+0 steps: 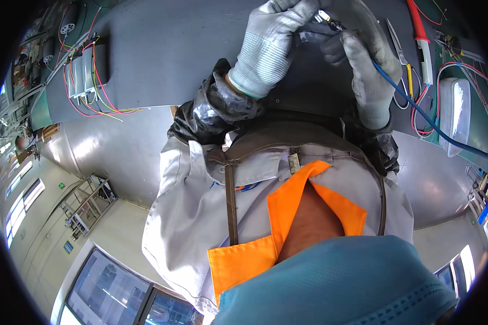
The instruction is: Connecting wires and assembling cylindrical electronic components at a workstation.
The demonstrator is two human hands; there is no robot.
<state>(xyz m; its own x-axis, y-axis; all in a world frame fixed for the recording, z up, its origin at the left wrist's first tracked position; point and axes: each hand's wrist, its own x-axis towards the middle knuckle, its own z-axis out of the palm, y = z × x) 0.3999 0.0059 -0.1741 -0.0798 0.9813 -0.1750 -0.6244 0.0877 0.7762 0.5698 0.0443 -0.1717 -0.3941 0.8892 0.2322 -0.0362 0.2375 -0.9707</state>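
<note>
Both my hands wear pale grey knitted work gloves and meet at the top of the view, above the dark worktop (168, 49). My left hand (270, 46) is closed, its thumb and fingers pinched together at a small part (322, 16) with a bright, whitish end. From the other side my right hand (366, 67) bends its fingers round the dark end of that part. Gloved fingers cover most of it, so its kind cannot be made out. A blue cable (417, 108) runs from beside my right hand toward the right edge; whether it joins the part is hidden.
Right of my hands lie slim metal scissors (397, 43), a red-and-white rod-shaped tool (423, 49) and a clear plastic box (454, 116) among loose red wires. Several grey cylindrical parts (87, 70) with red and yellow leads lie at the left, near the worktop's front edge.
</note>
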